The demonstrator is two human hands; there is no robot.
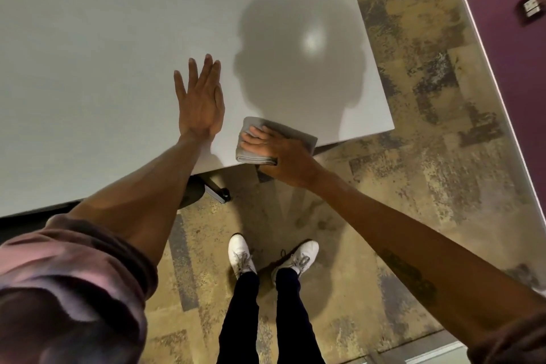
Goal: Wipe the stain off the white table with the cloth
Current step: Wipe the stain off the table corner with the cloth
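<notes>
A folded grey cloth (291, 131) lies at the near edge of the white table (103, 38), close to its near right corner. My right hand (274, 154) presses flat on the cloth, fingers pointing left, with the thumb curled under the cloth's edge. My left hand (201, 100) rests flat on the tabletop just left of the cloth, fingers spread and holding nothing. No stain shows on the tabletop. A head-shaped shadow with a bright glare spot falls on the table beyond the cloth.
The table's right edge (375, 68) runs beside a patterned brown carpet (428, 156). A black table leg with a caster (218, 192) sits under the near edge. My feet in white shoes (273, 257) stand below. A purple wall (502, 23) rises at the right.
</notes>
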